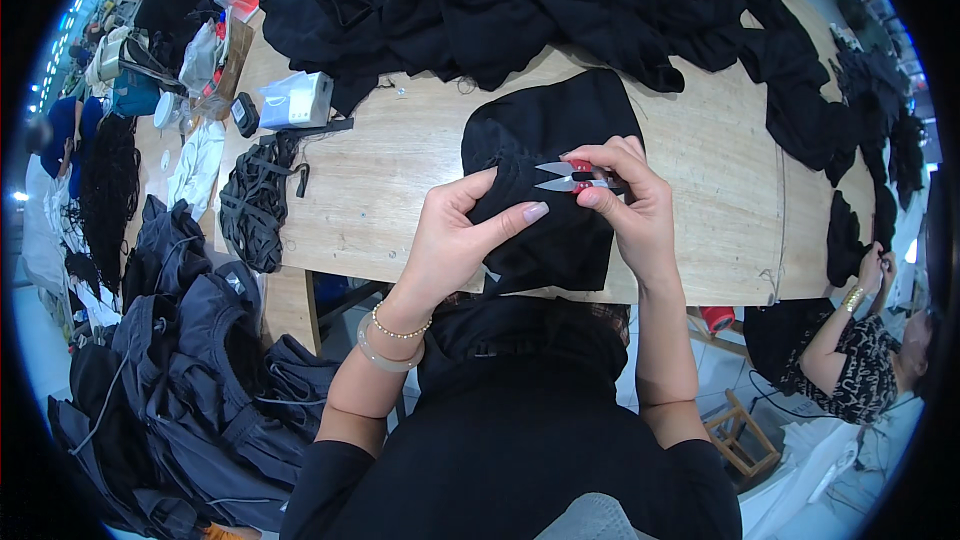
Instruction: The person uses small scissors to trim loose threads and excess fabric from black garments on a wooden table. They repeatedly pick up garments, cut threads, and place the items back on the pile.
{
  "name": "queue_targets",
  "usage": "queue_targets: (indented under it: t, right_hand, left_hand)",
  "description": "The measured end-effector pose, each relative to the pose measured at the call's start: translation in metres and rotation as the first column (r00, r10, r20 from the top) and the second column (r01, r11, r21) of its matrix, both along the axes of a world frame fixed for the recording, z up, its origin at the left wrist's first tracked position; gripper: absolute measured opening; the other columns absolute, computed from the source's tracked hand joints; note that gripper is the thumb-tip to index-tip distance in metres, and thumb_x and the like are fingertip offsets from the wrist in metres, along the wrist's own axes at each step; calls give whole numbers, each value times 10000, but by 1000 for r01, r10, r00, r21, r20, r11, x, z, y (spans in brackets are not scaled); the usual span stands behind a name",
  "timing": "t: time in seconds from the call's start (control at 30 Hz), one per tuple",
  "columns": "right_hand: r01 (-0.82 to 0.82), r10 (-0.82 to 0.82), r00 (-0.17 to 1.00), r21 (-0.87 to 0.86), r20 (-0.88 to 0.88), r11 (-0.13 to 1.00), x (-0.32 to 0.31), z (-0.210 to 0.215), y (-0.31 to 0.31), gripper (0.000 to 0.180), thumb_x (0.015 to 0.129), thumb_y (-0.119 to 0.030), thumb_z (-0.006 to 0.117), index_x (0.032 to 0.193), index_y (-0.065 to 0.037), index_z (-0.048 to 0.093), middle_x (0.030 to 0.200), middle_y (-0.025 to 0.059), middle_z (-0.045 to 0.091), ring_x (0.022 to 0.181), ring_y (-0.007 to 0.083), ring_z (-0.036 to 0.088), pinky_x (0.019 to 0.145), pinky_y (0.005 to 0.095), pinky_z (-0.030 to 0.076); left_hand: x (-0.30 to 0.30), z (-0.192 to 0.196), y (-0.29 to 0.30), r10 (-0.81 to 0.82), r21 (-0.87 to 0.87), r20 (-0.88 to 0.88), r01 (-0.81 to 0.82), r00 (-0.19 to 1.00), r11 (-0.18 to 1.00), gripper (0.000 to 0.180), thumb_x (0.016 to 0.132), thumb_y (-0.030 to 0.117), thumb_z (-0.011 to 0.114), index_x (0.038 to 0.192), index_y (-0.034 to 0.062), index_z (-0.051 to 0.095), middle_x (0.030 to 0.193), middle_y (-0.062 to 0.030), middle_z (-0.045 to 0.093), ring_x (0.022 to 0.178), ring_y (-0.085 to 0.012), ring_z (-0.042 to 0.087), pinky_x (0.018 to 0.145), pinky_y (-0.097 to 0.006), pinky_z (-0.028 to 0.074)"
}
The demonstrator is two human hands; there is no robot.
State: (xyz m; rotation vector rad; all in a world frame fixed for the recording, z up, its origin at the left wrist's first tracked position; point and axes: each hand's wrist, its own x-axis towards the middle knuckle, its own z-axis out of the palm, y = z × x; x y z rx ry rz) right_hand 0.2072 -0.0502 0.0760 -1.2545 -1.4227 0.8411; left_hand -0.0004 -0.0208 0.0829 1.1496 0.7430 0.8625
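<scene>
A black garment piece (pixel 560 250) lies on the wooden table in front of me, its near edge close to the table's front. My left hand (pixel 450 230) grips its left side, thumb on top and the other fingers partly hidden by the cloth. In my right hand (pixel 635 205) is a pair of thread snips (pixel 572 177) with red grips and short pointed silver blades. The blades stand apart and point left over the cloth, near a gathered spot. Whether the tips touch the fabric, I cannot tell.
A large heap of black garments (pixel 480 0) covers the table's far side. To the left are a coil of dark straps (pixel 262 195), a tissue pack (pixel 297 100) and a small black case (pixel 244 114). Dark clothes (pixel 200 380) pile up at lower left. Another person (pixel 850 360) works at right.
</scene>
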Motion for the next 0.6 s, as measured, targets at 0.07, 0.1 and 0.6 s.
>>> queue_targets:
  t: [0.07,0.1,0.6]
  right_hand:
    - [-10,9,996,-17,-86,1000,-1,-3,0,320,768,-241,792,1034,-72,741,842,-2,616,833,163,462,768,292,402]
    - [-3,1,996,-16,-87,1000,-2,-3,0,327,768,-254,791,1034,-70,742,845,2,619,832,163,462,767,291,401]
    - [-74,-66,873,264,483,962,19,29,10,345,706,-317,759,961,-84,781,752,-12,619,800,179,451,720,312,394]
  left_hand:
    - [0,2,1,-9,-12,22,10,1000,1000,233,897,52,725,1110,-39,705,1017,-47,729,904,-65,630,823,-221,516]
    - [0,3,2,-5,-18,29,5,1000,1000,235,898,52,724,1113,-40,704,1018,-48,729,904,-66,630,823,-220,516]
    - [-6,2,4,-34,-35,2,34,999,999,234,905,39,695,1121,-53,696,971,-24,716,868,-46,606,786,-198,494]
